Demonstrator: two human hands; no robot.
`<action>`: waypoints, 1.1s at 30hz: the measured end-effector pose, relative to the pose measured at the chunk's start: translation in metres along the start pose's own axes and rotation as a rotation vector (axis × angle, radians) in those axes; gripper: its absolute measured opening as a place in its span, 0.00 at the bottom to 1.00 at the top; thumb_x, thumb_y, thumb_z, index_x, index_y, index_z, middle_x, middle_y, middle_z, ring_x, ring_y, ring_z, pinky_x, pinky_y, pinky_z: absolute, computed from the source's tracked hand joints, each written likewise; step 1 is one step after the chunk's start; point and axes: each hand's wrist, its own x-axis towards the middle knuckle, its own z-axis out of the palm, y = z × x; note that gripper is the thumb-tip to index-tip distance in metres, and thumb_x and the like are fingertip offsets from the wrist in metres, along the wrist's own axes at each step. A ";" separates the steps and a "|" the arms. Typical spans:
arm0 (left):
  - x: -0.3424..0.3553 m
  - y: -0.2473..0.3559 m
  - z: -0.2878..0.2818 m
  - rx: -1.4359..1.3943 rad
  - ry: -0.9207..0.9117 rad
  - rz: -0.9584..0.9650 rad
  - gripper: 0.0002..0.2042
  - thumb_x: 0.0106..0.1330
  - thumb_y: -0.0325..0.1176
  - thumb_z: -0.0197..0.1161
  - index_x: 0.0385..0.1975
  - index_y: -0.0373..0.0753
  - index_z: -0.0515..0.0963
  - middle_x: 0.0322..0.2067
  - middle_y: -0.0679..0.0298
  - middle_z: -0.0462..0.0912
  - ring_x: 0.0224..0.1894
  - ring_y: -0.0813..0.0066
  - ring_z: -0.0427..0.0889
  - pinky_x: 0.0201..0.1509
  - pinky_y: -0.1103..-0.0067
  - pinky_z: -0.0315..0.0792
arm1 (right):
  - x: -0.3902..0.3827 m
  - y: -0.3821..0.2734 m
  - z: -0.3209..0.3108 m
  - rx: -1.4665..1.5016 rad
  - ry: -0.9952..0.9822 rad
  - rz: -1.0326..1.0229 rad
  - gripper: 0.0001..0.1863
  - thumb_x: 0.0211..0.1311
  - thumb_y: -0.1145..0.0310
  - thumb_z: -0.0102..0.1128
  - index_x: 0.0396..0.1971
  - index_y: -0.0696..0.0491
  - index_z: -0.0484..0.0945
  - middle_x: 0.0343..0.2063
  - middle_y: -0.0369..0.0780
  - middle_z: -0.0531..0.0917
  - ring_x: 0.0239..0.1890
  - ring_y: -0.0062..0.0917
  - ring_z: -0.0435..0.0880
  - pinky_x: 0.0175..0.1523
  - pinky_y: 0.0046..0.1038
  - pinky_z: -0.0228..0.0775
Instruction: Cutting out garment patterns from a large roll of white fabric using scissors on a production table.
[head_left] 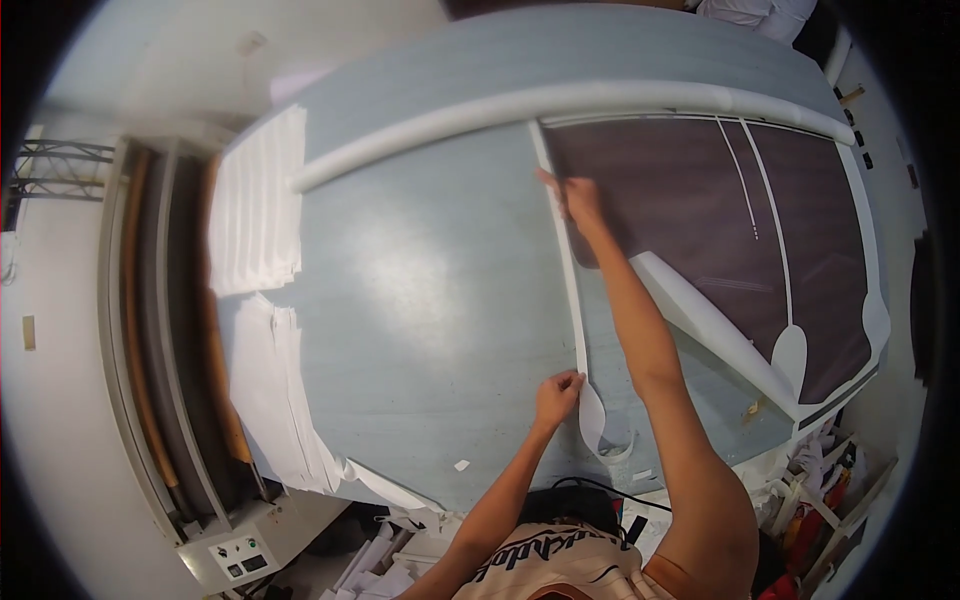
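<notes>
Strip of white material (pixel 573 310) runs between the two hands over a blue-grey table (pixel 430 360). The left hand (pixel 558 402), nearer the body, has thumb and fingers pinched together on it; just past that grip the strip widens into a rounded end (pixel 593 422). The right hand (pixel 580 205), farther out, is at the strip's upper stretch with fingers bent; whether they close on it cannot be told. A long white roll (pixel 640 97) lies across the table beyond both hands. To the right hand's right spreads a dark brownish sheet (pixel 660 185), its near corner folded over to a white underside (pixel 710 325). Well left of the left hand lie white sheets (pixel 270 390); nearer it sits a small white scrap (pixel 461 465).
</notes>
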 end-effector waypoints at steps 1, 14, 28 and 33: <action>-0.001 -0.001 -0.003 -0.001 0.007 -0.007 0.17 0.72 0.44 0.61 0.26 0.36 0.81 0.16 0.65 0.79 0.18 0.78 0.76 0.26 0.75 0.67 | -0.001 -0.004 0.002 -0.010 -0.005 0.004 0.30 0.47 0.43 0.80 0.13 0.51 0.72 0.13 0.31 0.73 0.13 0.14 0.72 0.18 0.22 0.66; 0.007 -0.004 -0.001 -0.053 -0.012 -0.013 0.16 0.72 0.41 0.62 0.27 0.34 0.82 0.17 0.68 0.79 0.20 0.82 0.74 0.26 0.79 0.67 | 0.022 -0.017 -0.010 -0.087 -0.033 -0.003 0.31 0.46 0.42 0.79 0.13 0.53 0.73 0.12 0.33 0.74 0.13 0.16 0.74 0.19 0.23 0.67; -0.035 -0.061 -0.151 0.145 0.550 0.004 0.15 0.67 0.40 0.63 0.31 0.33 0.85 0.21 0.55 0.84 0.24 0.74 0.80 0.33 0.71 0.75 | -0.241 0.057 -0.047 0.167 -0.265 0.010 0.18 0.71 0.63 0.59 0.19 0.52 0.77 0.12 0.32 0.73 0.10 0.16 0.69 0.14 0.22 0.56; -0.135 -0.084 -0.187 0.845 -0.017 -0.074 0.11 0.59 0.36 0.67 0.37 0.38 0.85 0.32 0.53 0.85 0.37 0.58 0.85 0.41 0.66 0.76 | -0.380 0.034 -0.089 0.308 -0.434 0.140 0.17 0.73 0.65 0.52 0.23 0.57 0.78 0.14 0.33 0.75 0.11 0.15 0.70 0.16 0.22 0.59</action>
